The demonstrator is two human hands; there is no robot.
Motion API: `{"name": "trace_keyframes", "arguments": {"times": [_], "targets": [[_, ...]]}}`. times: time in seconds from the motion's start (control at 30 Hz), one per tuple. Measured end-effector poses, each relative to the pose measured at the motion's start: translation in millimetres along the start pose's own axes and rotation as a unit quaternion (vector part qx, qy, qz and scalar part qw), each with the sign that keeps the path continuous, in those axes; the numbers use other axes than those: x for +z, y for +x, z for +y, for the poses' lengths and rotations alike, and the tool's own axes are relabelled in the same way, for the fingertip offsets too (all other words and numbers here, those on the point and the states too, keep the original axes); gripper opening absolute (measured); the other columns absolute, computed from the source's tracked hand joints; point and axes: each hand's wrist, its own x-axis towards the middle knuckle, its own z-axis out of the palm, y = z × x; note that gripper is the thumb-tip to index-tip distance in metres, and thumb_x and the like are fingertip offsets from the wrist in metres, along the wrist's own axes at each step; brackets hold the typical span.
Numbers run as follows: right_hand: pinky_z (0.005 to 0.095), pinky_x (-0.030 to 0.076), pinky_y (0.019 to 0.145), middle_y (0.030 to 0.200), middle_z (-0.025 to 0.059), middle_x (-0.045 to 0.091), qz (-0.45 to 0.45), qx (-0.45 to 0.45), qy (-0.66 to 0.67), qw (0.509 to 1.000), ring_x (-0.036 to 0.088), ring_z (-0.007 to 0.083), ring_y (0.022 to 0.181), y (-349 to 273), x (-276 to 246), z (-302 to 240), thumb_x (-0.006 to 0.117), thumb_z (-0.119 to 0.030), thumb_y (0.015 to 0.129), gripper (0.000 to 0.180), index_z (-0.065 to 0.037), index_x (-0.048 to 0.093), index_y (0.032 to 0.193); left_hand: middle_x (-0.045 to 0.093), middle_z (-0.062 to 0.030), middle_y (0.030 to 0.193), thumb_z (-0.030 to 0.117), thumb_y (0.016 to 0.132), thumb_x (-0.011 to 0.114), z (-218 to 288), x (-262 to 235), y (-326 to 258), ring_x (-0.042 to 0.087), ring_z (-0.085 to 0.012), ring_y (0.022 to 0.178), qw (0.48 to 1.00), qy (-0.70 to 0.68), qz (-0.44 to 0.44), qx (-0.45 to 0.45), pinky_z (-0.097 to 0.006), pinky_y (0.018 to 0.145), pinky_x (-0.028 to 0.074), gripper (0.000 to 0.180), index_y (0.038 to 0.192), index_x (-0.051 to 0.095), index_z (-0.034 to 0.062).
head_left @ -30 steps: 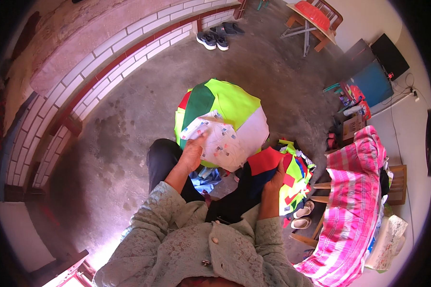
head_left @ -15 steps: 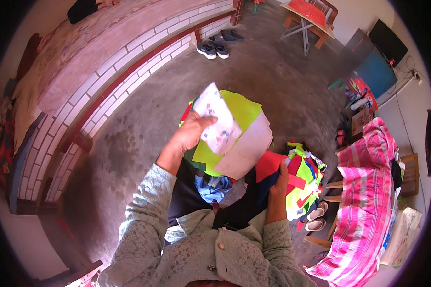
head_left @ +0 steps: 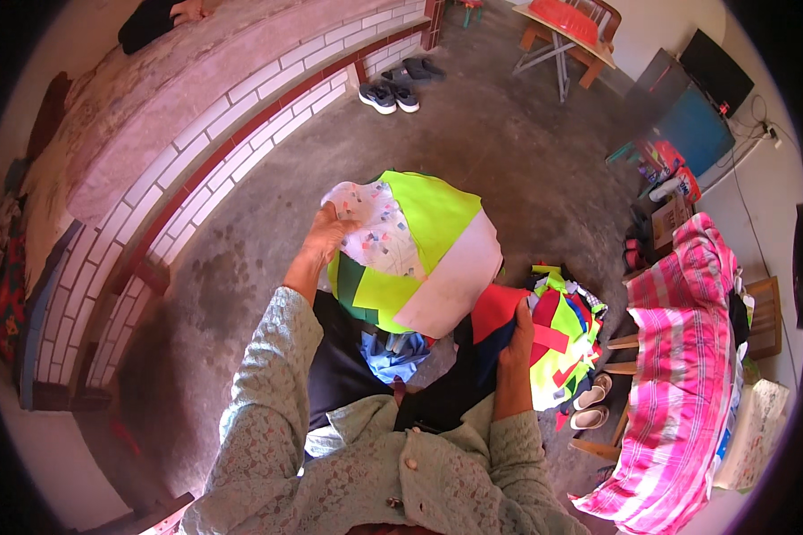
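L hand [head_left: 323, 239] grips patterned white cloth [head_left: 379, 234] atop neon-green/pink fabric stack [head_left: 424, 259] on lap. R hand [head_left: 515, 346] rests on red scrap [head_left: 500, 308], beside scrap pile [head_left: 562, 334]. Concrete floor [head_left: 509, 152].

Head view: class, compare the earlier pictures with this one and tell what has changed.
The left hand raised the white patterned cloth half a second ago and has lowered it again, keeping hold. The right hand stays on the red cloth beside the pile of bright scraps.

Dark flat screen [head_left: 716, 74] far right; cardboard box [head_left: 671, 218] below.
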Motion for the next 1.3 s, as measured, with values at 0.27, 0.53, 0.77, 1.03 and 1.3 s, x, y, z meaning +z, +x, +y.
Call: {"name": "trace_keyframes", "arguments": {"times": [0.27,0.53,0.77,1.03,1.3], "targets": [[0.0351,0.049,0.085,0.103,0.0097,0.063,-0.011,0.006,0.009,1.0,0.061,0.0215,0.092,2,-1,1,0.057,-0.03,0.09,0.031,-0.004,0.056,0.108,0.059,-0.0157,0.111,-0.012,0.066,0.067,1,-12,-3,0.059,-0.027,0.099,0.997,0.064,0.038,-0.001,-0.036,0.086,0.05,0.055,0.117,0.047,-0.007],[0.0352,0.049,0.085,0.102,0.0099,0.063,-0.021,0.005,0.006,1.0,0.062,0.0217,0.092,2,-1,0,0.057,-0.029,0.09,0.031,-0.003,0.057,0.107,0.064,-0.0112,0.102,-0.011,0.062,0.069,3,-16,2,0.062,-0.0229,0.089,0.981,0.177,0.001,0.077,-0.034,0.082,0.05,0.051,0.109,0.053,-0.004],[0.0348,0.049,0.086,0.103,0.0099,0.063,-0.009,-0.001,-0.011,1.0,0.061,0.0219,0.093,2,2,2,0.057,-0.029,0.09,0.031,-0.003,0.057,0.107,0.065,-0.0102,0.099,0.0,0.066,0.073,-19,-32,16,0.062,-0.0203,0.086,0.981,0.124,0.041,0.142,-0.033,0.079,0.05,0.054,0.116,0.052,-0.0002],[0.035,0.049,0.086,0.103,0.0098,0.063,0.011,-0.006,-0.026,1.0,0.062,0.0215,0.092,1,2,1,0.059,-0.029,0.089,0.031,-0.004,0.057,0.107,0.049,-0.0161,0.123,0.012,0.067,0.075,-49,-29,-23,0.051,-0.0301,0.107,0.832,0.349,0.37,0.221,-0.04,0.09,0.042,0.063,0.124,0.048,0.0045],[0.0349,0.051,0.081,0.098,0.0077,0.064,0.01,0.011,0.011,1.0,0.062,0.0197,0.089,-4,15,1,0.058,-0.026,0.089,0.023,-0.007,0.058,0.102,0.041,-0.008,0.137,0.027,0.082,0.062,-50,22,-81,0.034,-0.0296,0.13,0.719,0.602,0.03,0.347,-0.051,0.103,0.026,0.038,0.119,0.058,0.018]]}}
